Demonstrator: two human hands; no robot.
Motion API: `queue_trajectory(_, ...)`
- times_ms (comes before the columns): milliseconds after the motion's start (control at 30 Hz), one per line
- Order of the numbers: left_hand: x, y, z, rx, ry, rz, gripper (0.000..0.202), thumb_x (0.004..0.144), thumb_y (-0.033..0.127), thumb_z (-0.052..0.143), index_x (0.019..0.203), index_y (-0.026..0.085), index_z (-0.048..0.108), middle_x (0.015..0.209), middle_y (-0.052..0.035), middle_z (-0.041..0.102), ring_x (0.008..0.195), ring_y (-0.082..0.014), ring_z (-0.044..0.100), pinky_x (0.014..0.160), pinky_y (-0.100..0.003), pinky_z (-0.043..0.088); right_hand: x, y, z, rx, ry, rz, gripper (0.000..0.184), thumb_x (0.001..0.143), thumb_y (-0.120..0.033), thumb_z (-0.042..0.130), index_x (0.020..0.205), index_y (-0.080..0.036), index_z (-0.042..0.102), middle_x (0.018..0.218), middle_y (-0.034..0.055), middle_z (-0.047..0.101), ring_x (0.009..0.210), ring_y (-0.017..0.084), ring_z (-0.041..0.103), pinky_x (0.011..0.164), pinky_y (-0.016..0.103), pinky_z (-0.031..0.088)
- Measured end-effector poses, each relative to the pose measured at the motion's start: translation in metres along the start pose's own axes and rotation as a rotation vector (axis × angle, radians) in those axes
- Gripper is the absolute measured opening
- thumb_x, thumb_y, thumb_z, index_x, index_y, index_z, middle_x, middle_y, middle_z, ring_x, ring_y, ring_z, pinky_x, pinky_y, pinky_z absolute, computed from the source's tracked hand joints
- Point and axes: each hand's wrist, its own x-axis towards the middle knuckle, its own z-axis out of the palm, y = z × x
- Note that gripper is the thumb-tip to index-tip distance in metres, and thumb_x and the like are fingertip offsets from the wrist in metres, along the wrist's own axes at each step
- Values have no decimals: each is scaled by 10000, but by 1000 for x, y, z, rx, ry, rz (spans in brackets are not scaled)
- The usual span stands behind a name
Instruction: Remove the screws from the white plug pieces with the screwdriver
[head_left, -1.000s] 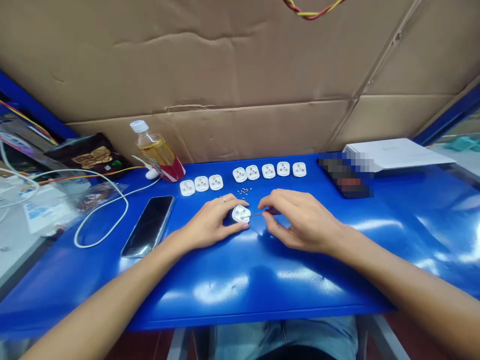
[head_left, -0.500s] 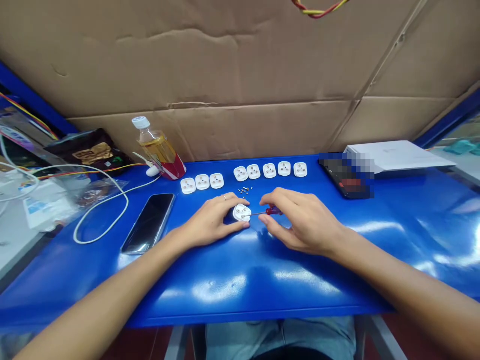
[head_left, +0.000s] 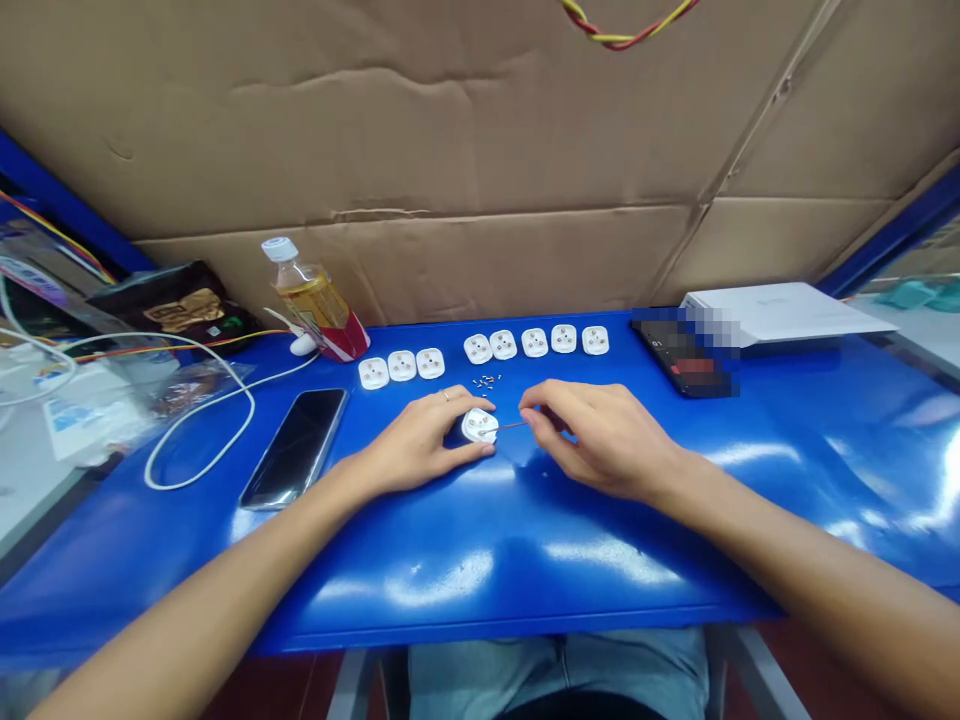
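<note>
My left hand (head_left: 420,440) grips a small white plug part (head_left: 480,425) and holds it tilted on the blue table (head_left: 525,540). My right hand (head_left: 600,440) pinches a small screwdriver (head_left: 517,425) whose thin metal tip touches the part. A few tiny screws (head_left: 487,381) lie just behind the hands. Further back stand two rows of similar white plug parts, three on the left (head_left: 402,366) and several on the right (head_left: 535,342).
A phone (head_left: 297,448) lies face up at the left, beside a white cable (head_left: 202,400). A drink bottle (head_left: 315,300) leans at the back left. A dark device (head_left: 682,352) and a white flat box (head_left: 780,310) sit at the back right. Cardboard walls the rear.
The right hand's fingers have turned slightly on the screwdriver, hiding its red handle. The left hand and the white part stay in place.
</note>
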Motion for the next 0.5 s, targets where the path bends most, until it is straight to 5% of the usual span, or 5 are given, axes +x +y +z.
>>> queue_trajectory(133,0,0,0,-7,5,-3,454,982,500,686,1333,212,663,1220,-92,710,1066,-259,676,934,-378,521,1,-1,-2,108,-5,-76,161,989,-178,505,1124,-167,593,1025,110,748,851,206,709,700,322,547)
queue_trajectory(300,0,0,0,-8,-5,-7,462,983,502,691,1346,219,654,1261,-90,703,1110,-263,673,966,-376,512,-1,2,-1,7,-32,-33,228,1099,-364,485,1093,-178,615,888,52,772,740,187,721,623,304,495)
queue_trajectory(500,-1,0,0,-14,-10,-12,466,987,507,685,1350,218,652,1260,-95,695,1118,-267,665,965,-380,506,0,5,-1,48,-10,-100,161,1020,-165,478,1097,-154,619,943,87,740,832,214,689,696,328,523)
